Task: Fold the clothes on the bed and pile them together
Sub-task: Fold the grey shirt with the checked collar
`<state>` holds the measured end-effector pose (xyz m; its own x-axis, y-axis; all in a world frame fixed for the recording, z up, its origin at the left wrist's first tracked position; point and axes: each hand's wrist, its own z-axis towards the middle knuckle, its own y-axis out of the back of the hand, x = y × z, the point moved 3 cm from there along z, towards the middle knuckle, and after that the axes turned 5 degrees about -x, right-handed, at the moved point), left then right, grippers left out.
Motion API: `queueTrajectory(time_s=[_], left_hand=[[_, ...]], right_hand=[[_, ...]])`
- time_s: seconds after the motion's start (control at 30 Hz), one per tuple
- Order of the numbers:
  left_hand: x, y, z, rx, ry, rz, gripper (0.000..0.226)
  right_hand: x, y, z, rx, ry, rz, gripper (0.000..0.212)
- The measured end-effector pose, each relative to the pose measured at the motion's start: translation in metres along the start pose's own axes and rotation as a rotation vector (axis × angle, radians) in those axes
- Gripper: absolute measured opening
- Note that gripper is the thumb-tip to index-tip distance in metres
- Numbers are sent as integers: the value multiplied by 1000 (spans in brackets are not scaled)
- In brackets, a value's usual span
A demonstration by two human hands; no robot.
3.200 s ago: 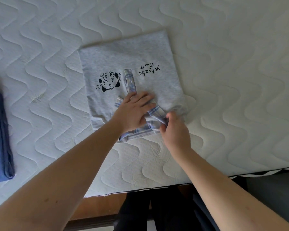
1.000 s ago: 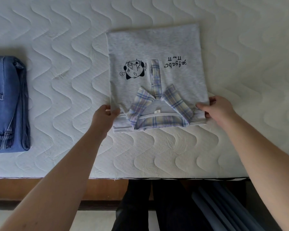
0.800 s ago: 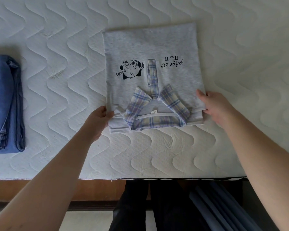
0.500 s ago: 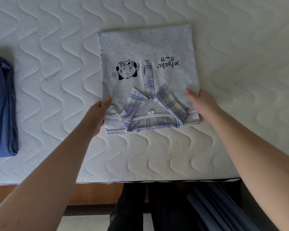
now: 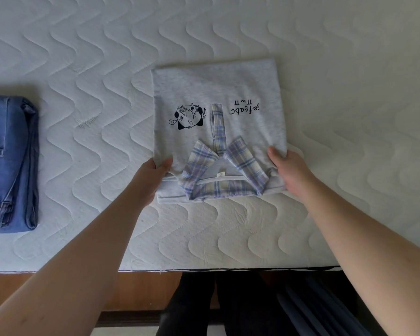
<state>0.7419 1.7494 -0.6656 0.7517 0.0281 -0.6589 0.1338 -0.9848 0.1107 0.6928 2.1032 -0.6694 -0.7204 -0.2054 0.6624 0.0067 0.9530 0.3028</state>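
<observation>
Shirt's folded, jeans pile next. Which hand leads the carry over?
Left. The left hand grips the shirt edge on the side facing the jeans; the right hand holds the far edge.

White quilted bed [image 5: 228,32]: folded grey shirt [image 5: 218,93] laid between the hands; folded jeans [image 5: 7,163] laid well left of them.

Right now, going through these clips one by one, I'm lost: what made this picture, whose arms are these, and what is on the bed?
No machine here: a camera worn on a person's head looks down at their own bare arms. On the white quilted mattress lies a folded grey shirt with a plaid collar. The left hand and right hand each grip one side edge of it, thumbs on top. Folded blue jeans lie apart, to the left.
</observation>
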Motion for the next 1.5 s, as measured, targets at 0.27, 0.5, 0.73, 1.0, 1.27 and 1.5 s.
queueTrajectory(time_s=[0.27,0.5,0.73,1.0,1.27,1.5], left_hand=[[-49,13,-84,161,-65,60,36],[-97,35,-218,33,-235,-4,20],[-117,52,-330,102,-366,-88,40],[-131,75,-398,7,-432,-61,24],[-142,85,-451,-353,-461,22,19],[-116,91,-496,-589,-377,-12,24]], right_hand=[[50,28,-77,91,100,78,13],[125,66,-230,22,233,-2,18],[158,114,-359,17,262,151,13],[165,117,-407,130,270,287,20],[194,112,-400,320,310,284,19],[216,76,-389,535,310,181,22]])
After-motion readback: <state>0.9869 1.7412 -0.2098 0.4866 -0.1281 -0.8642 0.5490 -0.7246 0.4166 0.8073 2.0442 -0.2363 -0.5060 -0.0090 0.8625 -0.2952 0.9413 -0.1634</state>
